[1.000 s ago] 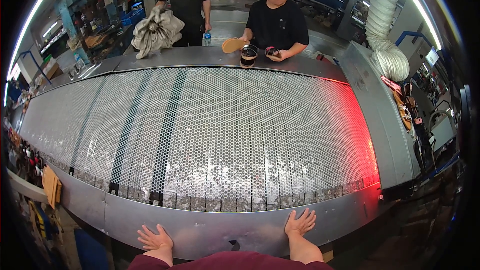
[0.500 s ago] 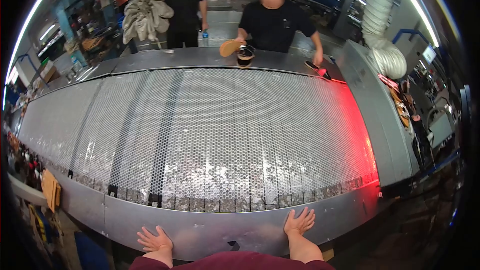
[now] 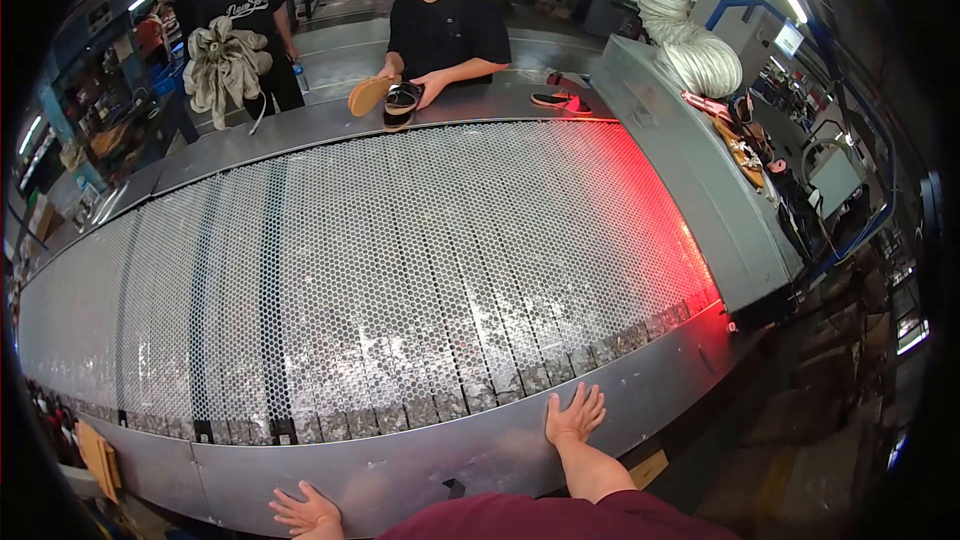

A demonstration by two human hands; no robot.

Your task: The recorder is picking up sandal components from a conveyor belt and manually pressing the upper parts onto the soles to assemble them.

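Observation:
Both my hands lie on the grey metal front edge (image 3: 400,475) of a long conveyor. My left hand (image 3: 308,512) has its fingers spread and holds nothing. Farther right, my right hand (image 3: 576,415) rests flat, fingers apart, close to the perforated mesh belt (image 3: 400,260). Across the belt a co-worker in a black shirt holds a pair of shoes: one shows its tan sole (image 3: 369,96), the other is a black sandal-like shoe (image 3: 398,112) over the far edge. Another dark shoe (image 3: 556,100) lies at the far right, lit red.
A grey metal housing (image 3: 680,180) with red light at its mouth closes the belt's right end, under a white flexible duct (image 3: 685,20). Shoes hang or lie beyond it. A second person stands far left near a bundle of beige cloth (image 3: 225,70). A wooden piece (image 3: 100,458) sits front left.
My view has turned, so the scene slants. The co-worker's hand has left the shoe at the far right and now holds the black shoe. My hands stay on the edge.

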